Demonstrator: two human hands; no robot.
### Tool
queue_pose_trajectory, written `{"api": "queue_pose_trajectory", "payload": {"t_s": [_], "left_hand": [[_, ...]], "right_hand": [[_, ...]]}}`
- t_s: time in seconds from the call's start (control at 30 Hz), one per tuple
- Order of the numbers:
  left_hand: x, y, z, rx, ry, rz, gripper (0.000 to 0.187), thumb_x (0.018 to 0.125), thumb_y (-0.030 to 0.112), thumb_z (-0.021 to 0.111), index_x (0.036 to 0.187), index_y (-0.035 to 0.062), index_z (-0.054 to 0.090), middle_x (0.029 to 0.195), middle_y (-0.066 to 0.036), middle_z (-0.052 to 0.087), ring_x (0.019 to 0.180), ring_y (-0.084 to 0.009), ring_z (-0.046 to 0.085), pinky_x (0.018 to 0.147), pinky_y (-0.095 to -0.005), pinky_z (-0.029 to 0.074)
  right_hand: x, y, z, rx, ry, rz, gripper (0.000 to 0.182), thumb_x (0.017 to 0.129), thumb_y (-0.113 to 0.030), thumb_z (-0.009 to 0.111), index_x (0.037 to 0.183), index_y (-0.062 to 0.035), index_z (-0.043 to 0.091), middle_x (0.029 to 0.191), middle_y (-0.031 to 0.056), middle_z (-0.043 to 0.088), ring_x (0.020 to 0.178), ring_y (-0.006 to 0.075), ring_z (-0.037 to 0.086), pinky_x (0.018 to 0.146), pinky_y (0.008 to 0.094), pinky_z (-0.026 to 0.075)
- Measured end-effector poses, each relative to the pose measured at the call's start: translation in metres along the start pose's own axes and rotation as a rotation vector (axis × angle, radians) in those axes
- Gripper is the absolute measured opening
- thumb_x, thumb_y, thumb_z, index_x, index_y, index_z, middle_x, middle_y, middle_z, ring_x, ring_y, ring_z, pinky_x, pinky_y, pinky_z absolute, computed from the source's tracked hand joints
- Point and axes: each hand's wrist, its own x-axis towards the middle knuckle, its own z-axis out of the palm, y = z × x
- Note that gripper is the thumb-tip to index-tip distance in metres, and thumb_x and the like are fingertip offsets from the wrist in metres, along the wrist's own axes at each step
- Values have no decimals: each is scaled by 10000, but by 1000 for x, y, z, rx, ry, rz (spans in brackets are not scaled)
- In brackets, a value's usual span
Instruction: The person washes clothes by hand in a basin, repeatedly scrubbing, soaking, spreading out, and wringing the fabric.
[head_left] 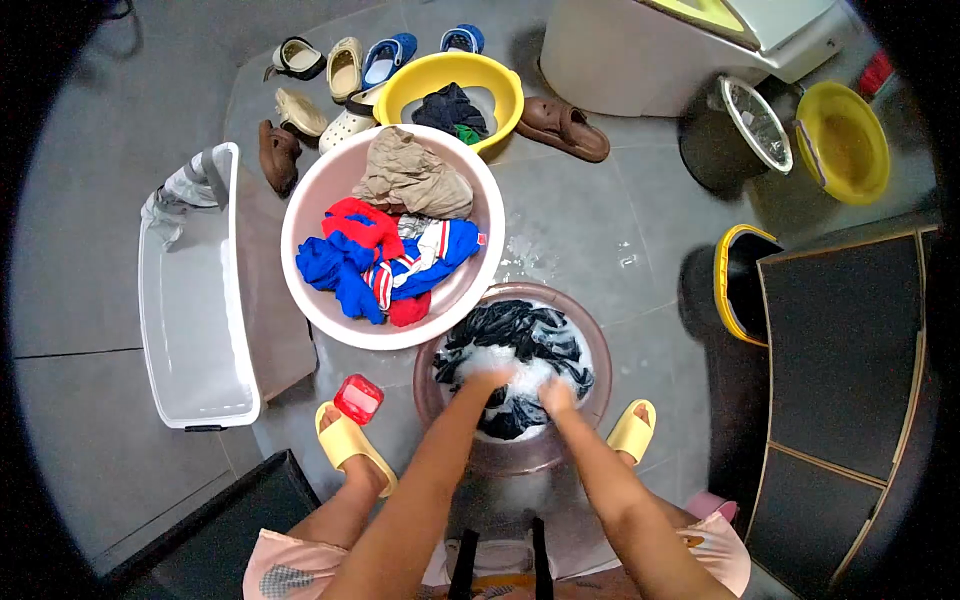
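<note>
A dark wet garment (515, 330) lies in white suds inside a brownish translucent basin (603, 350) on the floor between my feet. My left hand (488, 379) reaches into the foam at the middle of the basin, against the cloth. Close by on its right, my right hand (557, 394) touches the dark fabric too. Suds and motion blur hide the fingers of both hands, so their grip on the cloth does not show. Behind the basin stands a large pale pink tub (300, 300) with blue, red and beige clothes (410, 170) in it.
A yellow basin (510, 95) with dark clothes stands behind the pink tub, among several shoes (345, 66). At left is a white bin (190, 400); a red soap box (359, 399) lies near my left foot. A black cabinet (840, 370) and black bin (735, 290) stand right.
</note>
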Motion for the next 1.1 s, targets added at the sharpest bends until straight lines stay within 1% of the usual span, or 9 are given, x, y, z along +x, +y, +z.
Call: {"api": "queue_pose_trajectory", "payload": {"t_s": [0.1,0.33,0.47,0.67,0.73,0.83,0.97,1.07,1.1], "left_hand": [[-9,-25,13,-332,203,224,419,729,429,532,629,29,608,601,-175,566,591,-318,560,543,-403,427],[-84,-53,-12,-124,428,279,388,719,389,530,533,55,596,519,-149,531,502,-328,528,487,-399,422],[-122,-49,-27,437,258,287,367,717,411,536,575,86,634,679,-100,621,777,-250,573,775,-434,375],[-149,-17,-24,-70,329,200,316,712,327,597,880,60,604,849,-105,592,883,-256,545,800,-378,394],[-139,-12,-9,-462,290,163,365,700,272,617,982,48,556,898,-130,581,919,-291,534,818,-370,404],[-149,6,6,-342,436,82,503,682,253,637,1113,57,469,983,-163,560,949,-319,525,860,-358,394],[-64,-25,90,-841,152,-190,820,619,262,678,1301,142,239,1170,-157,459,1062,-299,465,884,-349,385],[-119,29,48,-375,350,-342,820,649,250,650,1319,209,180,1137,-150,509,1025,-275,506,881,-327,392],[-131,37,36,-290,360,-307,679,660,250,629,1271,242,331,1092,-145,548,1003,-254,531,866,-315,407]], "right_hand": [[-9,8,0,446,263,-145,325,667,-66,628,978,-2,561,828,109,609,751,193,567,688,275,440],[-104,-53,-85,1354,360,5,265,706,8,623,943,-38,514,892,43,557,833,130,509,751,231,394],[-135,-66,-110,1638,265,2,291,748,-2,579,1015,-7,465,968,90,538,917,157,496,834,262,368],[-141,-41,-97,1625,-360,160,216,717,-168,618,894,-49,588,834,78,603,736,183,579,668,316,476],[-184,-72,-134,1670,-445,107,234,718,-145,612,921,-31,587,865,82,605,768,180,582,692,305,476],[-227,-94,-170,1592,-384,-63,258,732,-115,582,961,3,577,890,88,604,803,178,580,728,294,469],[-265,-106,-212,1497,-417,-248,302,754,-94,542,1027,33,559,954,100,593,843,174,570,772,275,446],[-275,-100,-233,1462,-389,-315,321,738,-96,555,1022,54,552,946,114,598,853,178,574,791,269,436],[-276,-97,-239,1447,-365,-331,331,734,-103,558,1024,57,549,941,113,597,844,181,574,789,269,435]]}}
